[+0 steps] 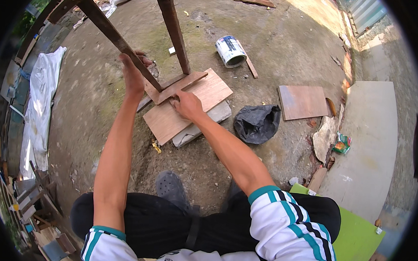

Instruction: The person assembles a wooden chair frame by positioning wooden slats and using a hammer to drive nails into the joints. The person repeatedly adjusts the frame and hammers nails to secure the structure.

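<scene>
A dark wooden frame (173,31) with long legs stands tilted, its lower corner resting on a light-brown plywood board (165,121). Under the board lies a pale slab (217,114). My left hand (135,73) is closed round the frame's left leg, a little above the corner. Beside the lower rail, my right hand (187,105) rests on the board with its fingers curled and pressed together. Its fingertips meet the rail's edge; whatever they pinch, if anything, is hidden.
A paint-stained can (229,51) lies on its side beyond the board, near a thin wood strip (252,67). To the right are a black plastic bag (257,124), another plywood piece (303,103) and a large pale sheet (365,137). White sheeting (42,104) and scrap wood lie at left.
</scene>
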A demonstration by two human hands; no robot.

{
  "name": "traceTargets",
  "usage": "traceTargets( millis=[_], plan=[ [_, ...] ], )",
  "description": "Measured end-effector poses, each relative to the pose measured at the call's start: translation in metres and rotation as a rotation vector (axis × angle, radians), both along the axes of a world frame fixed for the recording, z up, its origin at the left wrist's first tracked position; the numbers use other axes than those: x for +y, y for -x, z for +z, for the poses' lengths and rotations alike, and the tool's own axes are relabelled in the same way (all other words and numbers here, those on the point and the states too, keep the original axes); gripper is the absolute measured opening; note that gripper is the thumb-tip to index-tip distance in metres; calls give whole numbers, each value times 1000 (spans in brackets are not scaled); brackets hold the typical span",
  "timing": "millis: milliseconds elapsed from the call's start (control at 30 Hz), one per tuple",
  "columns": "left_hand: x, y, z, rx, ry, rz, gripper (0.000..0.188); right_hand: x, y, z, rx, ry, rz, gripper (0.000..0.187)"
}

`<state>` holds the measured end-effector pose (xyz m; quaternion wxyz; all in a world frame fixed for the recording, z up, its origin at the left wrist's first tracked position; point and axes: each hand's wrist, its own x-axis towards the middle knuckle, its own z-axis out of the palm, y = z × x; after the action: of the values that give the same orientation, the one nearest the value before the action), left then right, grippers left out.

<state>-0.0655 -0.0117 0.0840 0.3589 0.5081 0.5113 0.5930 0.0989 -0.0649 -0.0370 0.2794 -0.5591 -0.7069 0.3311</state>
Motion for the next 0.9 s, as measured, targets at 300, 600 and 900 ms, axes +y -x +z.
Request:
traceTargets(
  millis=[300,600,900],
  plan=[
    [-4,-3,6,10,0,6,90,8,4,-21,90,38,-130,17],
    [0,-7,-2,-10,-12,44,86,25,-56,-10,68,356,82,19],
    [2,-14,-2,-85,-104,176,79,-12,-225,19,-745,1095,134,20]
  ],
)
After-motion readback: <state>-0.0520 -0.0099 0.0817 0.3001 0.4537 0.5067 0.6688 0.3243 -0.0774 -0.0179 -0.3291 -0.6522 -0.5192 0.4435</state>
